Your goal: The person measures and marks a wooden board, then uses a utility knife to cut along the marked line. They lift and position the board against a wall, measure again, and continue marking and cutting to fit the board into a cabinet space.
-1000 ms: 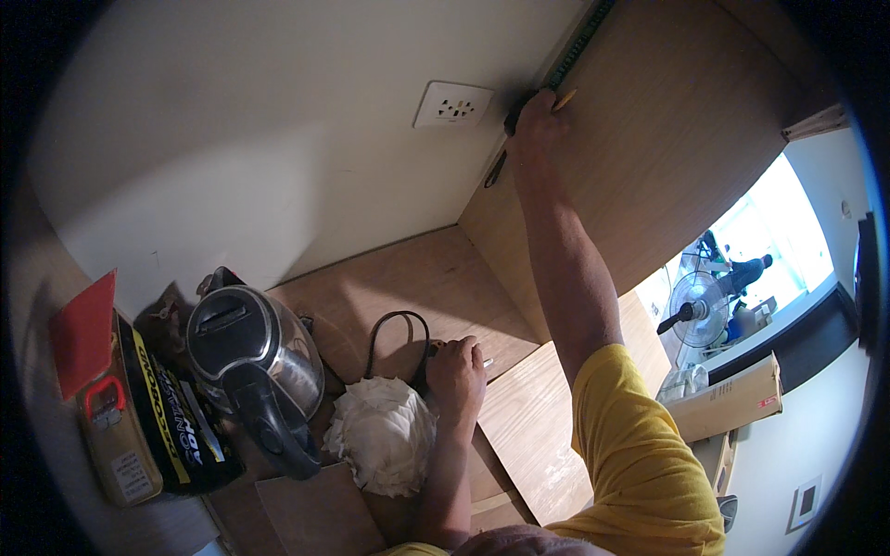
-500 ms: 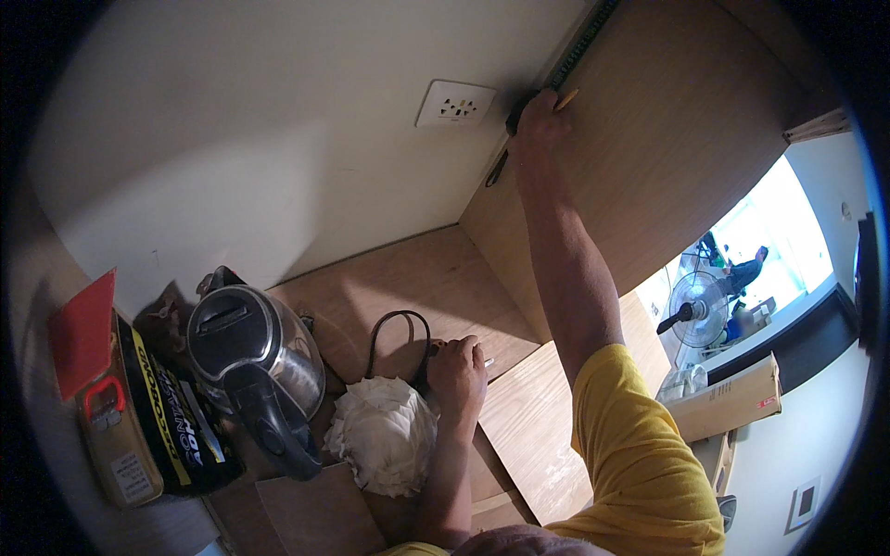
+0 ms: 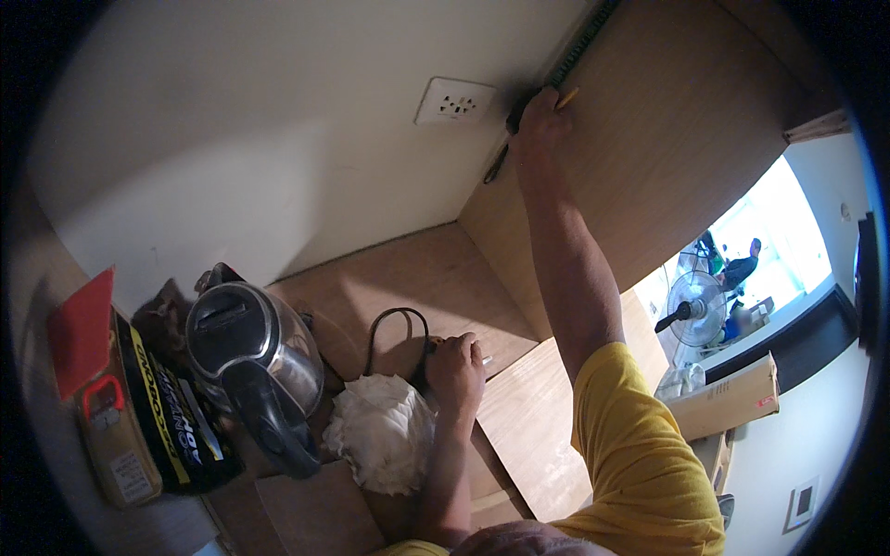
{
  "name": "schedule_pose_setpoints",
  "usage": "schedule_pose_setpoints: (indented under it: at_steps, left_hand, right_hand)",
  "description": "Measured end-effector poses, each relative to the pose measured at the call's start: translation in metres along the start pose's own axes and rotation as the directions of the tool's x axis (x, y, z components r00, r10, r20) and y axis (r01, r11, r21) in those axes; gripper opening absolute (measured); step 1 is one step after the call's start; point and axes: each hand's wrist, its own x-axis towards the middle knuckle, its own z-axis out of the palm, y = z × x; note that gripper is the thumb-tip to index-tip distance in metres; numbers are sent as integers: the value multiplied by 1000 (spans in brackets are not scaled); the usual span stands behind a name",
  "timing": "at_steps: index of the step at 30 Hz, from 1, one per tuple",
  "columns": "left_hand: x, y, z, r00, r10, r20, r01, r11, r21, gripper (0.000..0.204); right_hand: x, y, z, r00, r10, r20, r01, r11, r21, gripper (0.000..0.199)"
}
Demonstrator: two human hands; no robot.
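My right hand (image 3: 543, 120) is reached up to the corner where the wall meets the upright wooden panel (image 3: 649, 130). It is closed on a dark tape measure (image 3: 519, 107), whose greenish blade (image 3: 579, 48) runs up along that corner and whose strap hangs below. A yellow pencil (image 3: 566, 97) sticks out between the same fingers. Lower down, my left hand (image 3: 454, 372) rests closed by the wooden surface, near a black looped cord (image 3: 400, 315). A small white tip (image 3: 487, 360) shows beside its fingers; what it grips is hidden. A crumpled white cloth (image 3: 382, 434) lies next to the left wrist.
An electric kettle (image 3: 243, 338) stands left of the cloth, beside a yellow-and-black box (image 3: 153, 417) with a red sheet (image 3: 83, 334) on it. A wall socket (image 3: 454, 100) is left of my right hand. A cardboard box (image 3: 728, 398) and a fan (image 3: 695, 309) are at right.
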Motion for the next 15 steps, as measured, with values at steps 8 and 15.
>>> schedule_pose_setpoints:
  at_steps: [8, 15]
  left_hand:
    - [-3, 5, -19, 993, 68, -97, -74, 996, -56, 8]
    - [-15, 23, -26, 988, -153, 21, 153, 945, -288, 23]
  right_hand:
    - [-85, -55, -138, 785, 59, 617, 33, 990, -136, 37]
    - [-152, -131, -404, 504, 415, 757, 135, 828, -544, 33]
